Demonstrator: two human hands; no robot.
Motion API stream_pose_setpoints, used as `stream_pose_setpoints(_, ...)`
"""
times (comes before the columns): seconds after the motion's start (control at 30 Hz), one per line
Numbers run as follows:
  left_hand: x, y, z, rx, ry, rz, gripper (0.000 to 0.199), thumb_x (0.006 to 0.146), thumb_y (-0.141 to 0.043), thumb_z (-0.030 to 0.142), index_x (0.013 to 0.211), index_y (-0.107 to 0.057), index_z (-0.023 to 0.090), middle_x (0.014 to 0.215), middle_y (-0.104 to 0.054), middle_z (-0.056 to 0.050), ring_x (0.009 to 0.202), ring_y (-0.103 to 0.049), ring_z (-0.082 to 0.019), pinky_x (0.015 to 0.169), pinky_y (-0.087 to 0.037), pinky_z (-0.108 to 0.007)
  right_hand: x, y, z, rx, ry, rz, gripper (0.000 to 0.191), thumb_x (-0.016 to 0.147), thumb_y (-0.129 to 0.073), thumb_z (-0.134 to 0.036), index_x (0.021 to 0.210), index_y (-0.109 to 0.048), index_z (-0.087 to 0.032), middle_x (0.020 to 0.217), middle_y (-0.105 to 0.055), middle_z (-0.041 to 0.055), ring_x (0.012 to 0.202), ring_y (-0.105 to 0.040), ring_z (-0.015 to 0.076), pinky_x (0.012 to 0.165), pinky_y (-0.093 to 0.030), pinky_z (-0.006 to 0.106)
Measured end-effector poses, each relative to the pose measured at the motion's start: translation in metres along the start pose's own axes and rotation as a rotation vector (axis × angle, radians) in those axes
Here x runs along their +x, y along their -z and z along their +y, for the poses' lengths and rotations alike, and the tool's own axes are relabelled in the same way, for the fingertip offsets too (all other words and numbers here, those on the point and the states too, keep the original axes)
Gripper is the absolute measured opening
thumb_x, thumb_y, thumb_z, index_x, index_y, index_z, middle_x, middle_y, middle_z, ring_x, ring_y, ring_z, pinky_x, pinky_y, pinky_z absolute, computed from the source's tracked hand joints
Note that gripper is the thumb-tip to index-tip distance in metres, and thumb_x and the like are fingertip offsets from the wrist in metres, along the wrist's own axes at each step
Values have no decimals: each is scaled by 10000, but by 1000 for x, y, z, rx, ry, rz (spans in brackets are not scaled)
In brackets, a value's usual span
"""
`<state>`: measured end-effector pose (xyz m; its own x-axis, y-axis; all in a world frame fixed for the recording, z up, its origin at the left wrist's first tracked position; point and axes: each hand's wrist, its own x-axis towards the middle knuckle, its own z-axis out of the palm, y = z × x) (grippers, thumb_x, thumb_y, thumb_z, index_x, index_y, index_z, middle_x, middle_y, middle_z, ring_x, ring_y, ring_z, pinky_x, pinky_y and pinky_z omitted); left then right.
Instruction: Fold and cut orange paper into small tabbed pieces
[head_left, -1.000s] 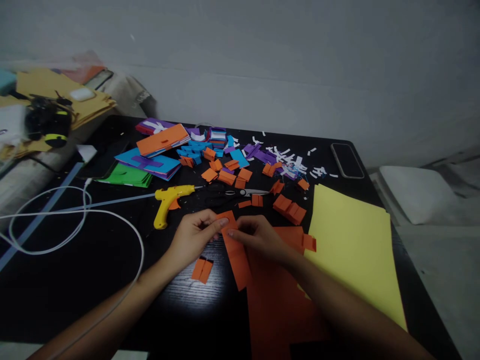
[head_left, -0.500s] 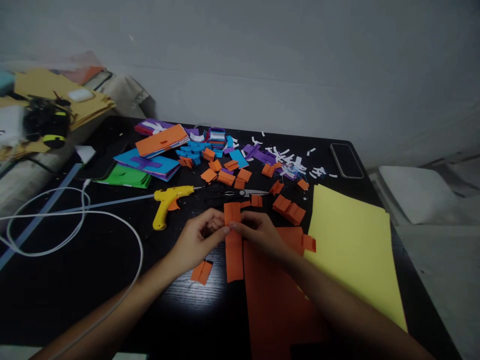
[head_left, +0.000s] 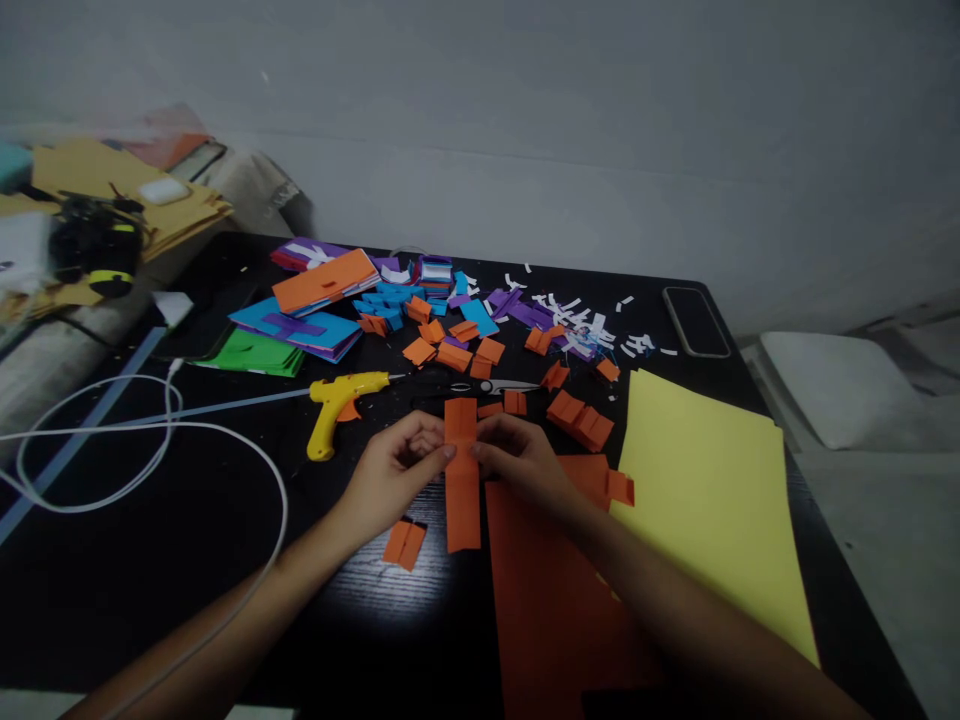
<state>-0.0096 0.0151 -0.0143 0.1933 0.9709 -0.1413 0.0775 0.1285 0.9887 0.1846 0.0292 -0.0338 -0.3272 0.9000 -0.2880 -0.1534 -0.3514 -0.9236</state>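
Between my two hands an orange paper strip hangs upright, with faint crease lines across its upper part. My left hand pinches its left edge, thumb in front and fingers curled behind. On the opposite edge my right hand grips it the same way. Below my left hand lies a small folded orange paper piece. A large orange sheet rests under my right wrist and forearm. Just beyond the strip are scissors, their handles partly lost against the dark table.
A yellow glue gun lies left of my hands, near a looped white cable. Yellow sheets and a phone are at right. Folded orange pieces, paper scraps and coloured paper booklets cover the table's far side.
The thumbs have moved apart from the strip's middle to its two edges. The strip has shifted slightly left and up, uncovering its creased middle.
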Motion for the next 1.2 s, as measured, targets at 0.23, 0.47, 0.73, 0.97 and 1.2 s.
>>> stream_pose_setpoints(0.23,-1,-2,0,-3,-37,14,154,856,-736,313,907,-676,180,706,-624,24,634,-584,-116,595,-494,-215,-1,-3,1,16,60,19,293,725,-849,-374,862,-647,-213,749,-621,-36,601,-576,109,559,-538,241)
stream_pose_setpoints(0.47,-1,1,2,8,-49,4,82,848,-679,237,898,-712,180,727,-656,5,635,-620,-128,595,-507,-228,-4,-2,-3,-33,81,-12,248,791,-808,-433,863,-716,-214,835,-694,19,731,-660,165,636,-578,283)
stream_pose_setpoints(0.73,-1,1,0,90,-82,61,109,847,-654,232,883,-749,190,697,-668,2,637,-621,-138,595,-491,-231,-4,0,-1,59,56,-11,210,812,-761,-411,862,-740,-208,822,-675,10,706,-639,150,643,-568,282)
stream_pose_setpoints(0.97,-4,0,3,73,-65,31,127,883,-648,252,949,-732,185,786,-695,-13,705,-636,-142,640,-499,-234,-1,-2,2,80,28,33,307,691,-904,-378,872,-713,-219,843,-687,-5,744,-646,147,681,-559,277)
stream_pose_setpoints(1.2,-3,-2,1,75,-11,36,231,901,-694,381,1007,-700,176,741,-617,17,685,-562,-127,637,-449,-230,-1,-2,4,10,88,33,310,714,-898,-396,888,-718,-213,851,-699,3,759,-647,148,700,-557,282)
